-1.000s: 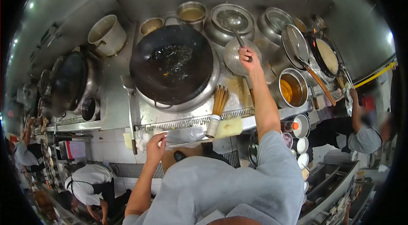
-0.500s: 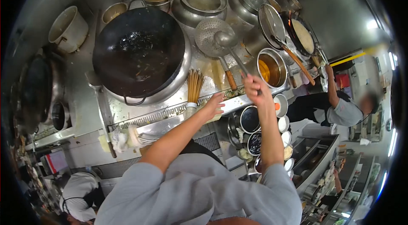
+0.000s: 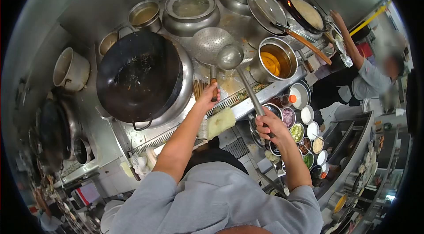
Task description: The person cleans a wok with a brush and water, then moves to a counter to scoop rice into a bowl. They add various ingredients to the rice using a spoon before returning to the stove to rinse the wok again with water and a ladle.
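Note:
My left hand [image 3: 208, 97] is closed around the wooden handle of a perforated skimmer [image 3: 210, 42], whose round head is over the steel stove top. In my right hand [image 3: 271, 127] I grip a long-handled steel ladle [image 3: 230, 56]; its bowl is beside the skimmer's head, overlapping its edge. A bamboo wok brush [image 3: 199, 88] stands just behind my left wrist, partly hidden. To the left, a big black wok [image 3: 137, 79] rests tilted on its burner ring, with wet residue inside. A folded yellowish cloth [image 3: 221, 122] lies on the counter's front edge.
A pot of amber oil [image 3: 287, 59] stands right of the ladle, with a fine-mesh strainer [image 3: 267, 12] behind it. Lidless steel pots [image 3: 190, 11] line the back. Several ingredient bowls [image 3: 297, 131] sit at lower right. A co-worker [image 3: 375, 79] reaches toward another wok [image 3: 307, 13] near flame.
My left hand has reached forward and taken hold of the skimmer's handle. My right hand has drawn back toward me with the ladle. The view has shifted.

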`<state>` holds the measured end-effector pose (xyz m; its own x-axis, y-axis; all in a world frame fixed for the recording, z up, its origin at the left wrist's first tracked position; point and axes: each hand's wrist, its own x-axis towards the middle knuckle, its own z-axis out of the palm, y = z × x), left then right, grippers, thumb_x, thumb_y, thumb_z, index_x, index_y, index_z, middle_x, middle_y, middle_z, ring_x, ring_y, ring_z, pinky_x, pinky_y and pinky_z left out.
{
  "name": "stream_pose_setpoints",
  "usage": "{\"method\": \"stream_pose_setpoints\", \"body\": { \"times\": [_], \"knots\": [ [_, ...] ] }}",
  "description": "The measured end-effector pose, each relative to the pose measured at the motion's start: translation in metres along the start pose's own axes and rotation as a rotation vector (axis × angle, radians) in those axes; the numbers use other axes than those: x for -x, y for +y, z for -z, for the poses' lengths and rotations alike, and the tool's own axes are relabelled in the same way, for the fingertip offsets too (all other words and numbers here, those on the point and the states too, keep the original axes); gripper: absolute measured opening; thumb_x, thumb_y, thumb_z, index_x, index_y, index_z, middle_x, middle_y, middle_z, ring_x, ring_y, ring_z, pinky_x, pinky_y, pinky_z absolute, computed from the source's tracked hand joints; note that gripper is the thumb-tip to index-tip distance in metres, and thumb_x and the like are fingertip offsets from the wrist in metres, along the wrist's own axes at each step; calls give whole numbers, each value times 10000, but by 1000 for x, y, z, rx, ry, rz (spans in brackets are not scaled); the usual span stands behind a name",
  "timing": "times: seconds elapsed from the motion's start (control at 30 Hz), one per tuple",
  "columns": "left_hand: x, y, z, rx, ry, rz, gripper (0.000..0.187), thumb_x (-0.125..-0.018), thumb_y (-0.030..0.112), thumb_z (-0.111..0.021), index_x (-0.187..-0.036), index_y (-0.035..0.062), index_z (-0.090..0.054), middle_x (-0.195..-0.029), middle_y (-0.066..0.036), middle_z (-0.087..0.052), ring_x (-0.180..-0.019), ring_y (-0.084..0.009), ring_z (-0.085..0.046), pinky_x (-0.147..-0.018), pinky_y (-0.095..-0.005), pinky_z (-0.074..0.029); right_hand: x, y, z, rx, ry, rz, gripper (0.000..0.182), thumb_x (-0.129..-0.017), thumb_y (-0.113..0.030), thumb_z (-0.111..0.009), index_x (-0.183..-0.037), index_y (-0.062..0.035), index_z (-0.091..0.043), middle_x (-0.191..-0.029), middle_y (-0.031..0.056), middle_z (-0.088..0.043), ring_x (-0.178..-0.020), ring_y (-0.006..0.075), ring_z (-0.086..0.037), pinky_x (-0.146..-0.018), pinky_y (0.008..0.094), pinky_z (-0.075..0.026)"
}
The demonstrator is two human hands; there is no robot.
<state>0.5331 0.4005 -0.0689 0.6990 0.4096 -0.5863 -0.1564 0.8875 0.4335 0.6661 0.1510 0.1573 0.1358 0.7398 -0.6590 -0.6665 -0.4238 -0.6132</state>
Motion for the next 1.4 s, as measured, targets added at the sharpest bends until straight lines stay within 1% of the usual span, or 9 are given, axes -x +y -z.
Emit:
{"method": "stream_pose_setpoints", "body": {
  "times": [0.23, 0.43, 0.5, 0.57, 0.7, 0.73, 0.9, 1.1, 1.4],
  "knots": [
    [84, 59, -10, -753, 129, -55, 110, -966, 199, -570, -977, 112, -503, -697, -14, -542, -482, -106, -494, -408, -290, -446, -76, 34, 25, -217, -325, 21, 483, -958, -87, -545, -1411, -91, -378, -758, -5, -485, -414, 56, -386, -346, 228, -309],
    [156, 94, -13, -1469, 578, -557, 409, -913, 209, -602, -1240, 4, -466, -831, -199, -658, -542, -275, -637, -519, -382, -520, -139, 78, 54, 1062, 328, 1108, 678, -956, -157, -579, -1535, -63, -238, -836, 91, -620, -509, 185, -518, -461, 331, -436],
    [134, 96, 28, -1765, 668, -922, 437, -916, 223, -600, -1263, 6, -449, -872, -230, -671, -577, -323, -662, -591, -405, -546, -109, 56, 36, 953, 260, 587, 663, -943, -154, -585, -1515, -35, -272, -1137, 220, -595, -937, 294, -572, -836, 359, -476],
    [152, 103, 0, -1658, 595, -707, 496, -922, 232, -596, -1319, 8, -400, -959, -262, -672, -656, -362, -686, -657, -417, -560, -112, 49, 36, 983, 216, 582, 666, -931, -147, -576, -1513, -26, -275, -1434, 307, -452, -1326, 400, -477, -1073, 382, -382],
    [146, 101, -39, -1154, 493, -487, 442, -943, 209, -586, -1299, 23, -403, -806, -131, -612, -536, -203, -592, -427, -336, -475, -139, 59, 33, 729, 166, 698, 657, -921, -122, -601, -1506, -27, -316, -1466, 283, -432, -1375, 350, -430, -1114, 361, -333],
    [135, 97, -39, -1034, 454, -445, 405, -949, 204, -579, -1275, 24, -420, -753, -94, -578, -509, -172, -555, -397, -315, -444, -149, 49, 27, 811, 223, 782, 660, -923, -110, -602, -1507, -26, -308, -1228, 240, -616, -1106, 315, -632, -922, 371, -498],
    [93, 59, -11, -586, 174, -193, 199, -956, 198, -590, -1072, 90, -470, -684, -19, -512, -477, -103, -475, -368, -265, -387, -213, -57, -2, 493, 4, 559, 716, -929, -137, -589, -1530, -45, -210, -635, 16, -471, -434, 108, -422, -357, 314, -326],
    [122, 3, -16, -374, 98, 26, 184, -966, 190, -593, -1048, 109, -450, -736, -16, -525, -534, -96, -478, -390, -243, -361, -365, -148, -45, 1004, 217, 772, 440, -936, -139, -562, -1335, -28, -412, -665, 27, -492, -462, 116, -445, -389, 300, -370],
    [136, -14, -20, -223, 97, 63, 141, -988, 187, -573, -1043, 97, -479, -772, -32, -553, -548, -102, -482, -407, -240, -373, -317, -165, -76, -251, -522, 20, 107, -970, -38, -497, -925, -75, -407, -705, 18, -483, -469, 58, -430, -366, 226, -304]
  ]
}}
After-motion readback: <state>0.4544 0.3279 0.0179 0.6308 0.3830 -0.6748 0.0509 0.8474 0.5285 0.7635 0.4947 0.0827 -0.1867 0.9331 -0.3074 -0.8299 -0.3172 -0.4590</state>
